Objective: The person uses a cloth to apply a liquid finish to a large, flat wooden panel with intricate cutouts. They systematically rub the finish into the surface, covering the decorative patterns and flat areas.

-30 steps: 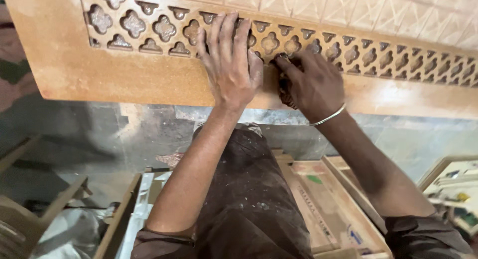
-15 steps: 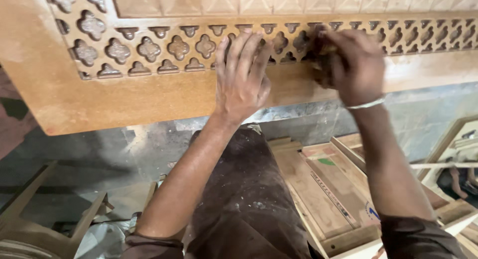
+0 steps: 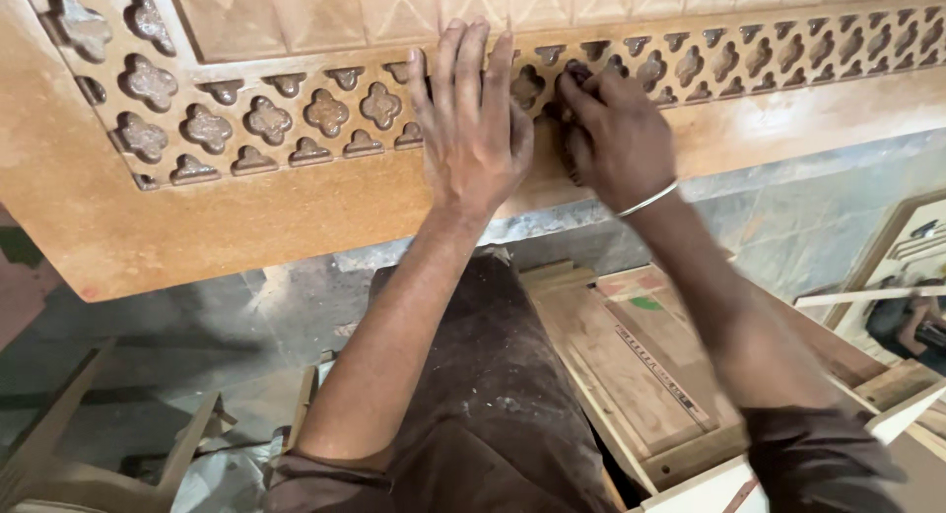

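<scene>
Carved wooden panel [image 3: 296, 217] is lying across the top of the view, its plain lower border running from the left edge up toward the right, and its rounded lower-left corner is overhanging the grey floor [image 3: 197, 326]. A band of pierced, clover-shaped cutouts [image 3: 266, 119] is running along the panel just above that border, and a flatter field of diamond pattern is sitting above the band. The left hand [image 3: 473, 129] is lying flat on the cutout band, fingers spread and pointing away from the person, gripping nothing. The right hand [image 3: 616, 134] is sitting just beside it, nearly touching, with fingers curled and pressing something small and dark into the fretwork; what that thing is cannot be told, since the fingers are hiding most of it. A thin metal bangle [image 3: 648, 200] is circling the right wrist. To the left of the hands the band is lying uncovered all the way to the panel's corner, and to the right it is running uncovered to the frame's edge. Below the panel's border, the person's dusty dark trousers [image 3: 493, 395] are filling the middle, shallow wooden frames [image 3: 631, 375] are stacking up close on the right, and a pale wooden piece [image 3: 99, 454] is sitting at the lower left.
</scene>
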